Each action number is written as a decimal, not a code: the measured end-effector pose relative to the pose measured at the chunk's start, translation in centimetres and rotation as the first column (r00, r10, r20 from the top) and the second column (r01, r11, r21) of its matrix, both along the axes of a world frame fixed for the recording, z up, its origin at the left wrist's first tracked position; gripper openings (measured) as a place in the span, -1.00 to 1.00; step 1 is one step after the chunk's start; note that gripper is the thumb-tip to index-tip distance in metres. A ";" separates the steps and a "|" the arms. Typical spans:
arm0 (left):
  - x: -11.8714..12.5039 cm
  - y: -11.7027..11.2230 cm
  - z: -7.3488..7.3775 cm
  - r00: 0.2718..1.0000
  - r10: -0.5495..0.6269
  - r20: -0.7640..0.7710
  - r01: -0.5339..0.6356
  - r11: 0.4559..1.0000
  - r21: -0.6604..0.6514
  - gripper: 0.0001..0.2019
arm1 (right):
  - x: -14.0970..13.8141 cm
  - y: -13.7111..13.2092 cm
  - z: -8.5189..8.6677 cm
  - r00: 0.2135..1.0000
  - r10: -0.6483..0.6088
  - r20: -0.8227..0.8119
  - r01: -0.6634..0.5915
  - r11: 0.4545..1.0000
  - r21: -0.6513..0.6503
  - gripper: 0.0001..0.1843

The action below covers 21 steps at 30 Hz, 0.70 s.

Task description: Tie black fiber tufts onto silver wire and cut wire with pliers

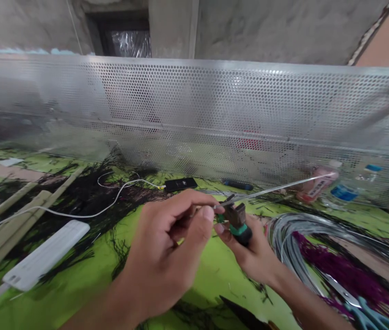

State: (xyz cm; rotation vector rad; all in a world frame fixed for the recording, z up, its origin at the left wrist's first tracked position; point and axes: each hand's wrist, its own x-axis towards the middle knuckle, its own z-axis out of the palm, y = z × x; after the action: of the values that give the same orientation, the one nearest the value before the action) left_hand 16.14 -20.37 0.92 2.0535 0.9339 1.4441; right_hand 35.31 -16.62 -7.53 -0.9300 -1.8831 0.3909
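Observation:
My left hand is closed in a pinch, thumb against forefinger, on the end of a thin silvery wire. From there the wire runs up to the right, past the jaws of the pliers. My right hand grips the pliers, which have dark metal jaws and black-and-green handles. Their jaws lie at the wire close to my left fingertips; whether they bite on it I cannot make out. A loose coil of grey wire lies right of my right hand.
A perforated metal panel stands behind the green table. Around lie a phone, a white power strip, scissors, purple strands, black strands, wooden strips and bottles. A dark blade sits at the near edge.

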 end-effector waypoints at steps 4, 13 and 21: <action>0.0 0.1 0.1 1.000 0.011 0.025 -0.012 0.999 0.053 -0.89 | -0.2 -0.2 0.1 1.000 0.003 -0.005 -0.003 1.000 0.016 -0.95; 0.1 -0.1 0.3 0.996 -0.016 -0.089 0.020 0.998 0.053 -0.76 | 0.0 -0.6 0.2 0.998 -0.022 -0.065 0.019 0.999 -0.040 -0.87; -1.2 -0.3 0.0 0.982 -0.112 -0.153 0.114 0.994 0.001 -0.73 | -0.1 -0.4 0.2 0.978 -0.063 -0.198 0.026 0.982 -0.185 -0.64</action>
State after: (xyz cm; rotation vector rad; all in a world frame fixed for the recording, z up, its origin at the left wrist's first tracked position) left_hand 14.93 -20.67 0.93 2.2111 0.8551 1.2497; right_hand 35.19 -17.04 -7.34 -1.0114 -1.6575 0.6152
